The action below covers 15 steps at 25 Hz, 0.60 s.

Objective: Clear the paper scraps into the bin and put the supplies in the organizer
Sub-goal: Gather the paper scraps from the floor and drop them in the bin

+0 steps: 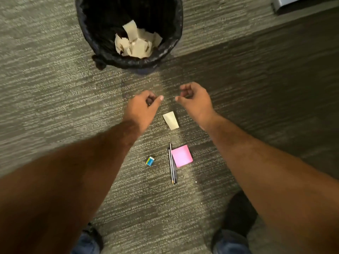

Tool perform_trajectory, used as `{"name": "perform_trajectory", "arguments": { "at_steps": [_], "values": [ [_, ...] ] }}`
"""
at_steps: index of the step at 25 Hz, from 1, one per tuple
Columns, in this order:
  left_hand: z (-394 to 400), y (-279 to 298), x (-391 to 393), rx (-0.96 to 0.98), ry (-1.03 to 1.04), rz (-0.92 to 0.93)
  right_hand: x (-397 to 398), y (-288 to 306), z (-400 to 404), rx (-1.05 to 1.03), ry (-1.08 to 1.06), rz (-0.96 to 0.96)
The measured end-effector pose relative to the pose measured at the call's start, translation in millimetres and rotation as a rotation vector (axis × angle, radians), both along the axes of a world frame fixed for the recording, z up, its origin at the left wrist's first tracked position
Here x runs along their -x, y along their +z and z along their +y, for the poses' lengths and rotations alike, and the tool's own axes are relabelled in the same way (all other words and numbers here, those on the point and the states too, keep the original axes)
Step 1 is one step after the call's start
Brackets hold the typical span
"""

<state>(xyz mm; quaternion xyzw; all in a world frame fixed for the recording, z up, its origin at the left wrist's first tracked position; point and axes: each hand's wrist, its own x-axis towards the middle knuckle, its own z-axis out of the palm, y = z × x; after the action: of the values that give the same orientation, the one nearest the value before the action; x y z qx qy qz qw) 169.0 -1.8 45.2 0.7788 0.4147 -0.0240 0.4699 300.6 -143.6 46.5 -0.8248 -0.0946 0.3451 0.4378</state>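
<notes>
A black-lined bin (172, 43) stands on the carpet at the top, with several pale paper scraps (137, 42) inside. One pale scrap (171, 120) lies on the carpet below and between my hands. My left hand (145, 105) hovers left of it, fingers curled, nothing visible in it. My right hand (194, 99) hovers to the right, fingers loosely curled and empty. Nearer to me lie a pink sticky-note pad (182, 156), two pencils (172, 165) side by side along its left edge, and a small blue and yellow eraser (150, 160). No organizer is in view.
Grey striped carpet (55, 79) covers the floor, darker on the right. A pale object (300, 2) sits at the top right corner. My knees (231, 242) and a dark shoe (240, 213) show at the bottom edge.
</notes>
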Motion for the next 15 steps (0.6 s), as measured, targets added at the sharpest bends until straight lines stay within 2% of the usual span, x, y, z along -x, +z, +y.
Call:
{"name": "perform_trajectory", "arguments": {
  "at_steps": [3, 8, 11, 15],
  "values": [
    [-26.6, -45.1, 10.5, 0.065, -0.021, 0.125, 21.3, -51.5, -25.8, 0.069, 0.015, 0.089],
    [-52.5, -99.1, 19.0, 0.156, 0.057, 0.292, 45.2, -115.9, -41.2, 0.204, 0.040, 0.207],
    [-63.7, -121.4, 15.0, 0.176, 0.137, 0.313, 55.8, -137.5, -41.8, 0.273, 0.065, 0.129],
    [-70.6, -140.9, 2.5, 0.226, 0.301, 0.280, 62.1, -145.2, -35.0, 0.261, 0.068, 0.025]
  ]
}}
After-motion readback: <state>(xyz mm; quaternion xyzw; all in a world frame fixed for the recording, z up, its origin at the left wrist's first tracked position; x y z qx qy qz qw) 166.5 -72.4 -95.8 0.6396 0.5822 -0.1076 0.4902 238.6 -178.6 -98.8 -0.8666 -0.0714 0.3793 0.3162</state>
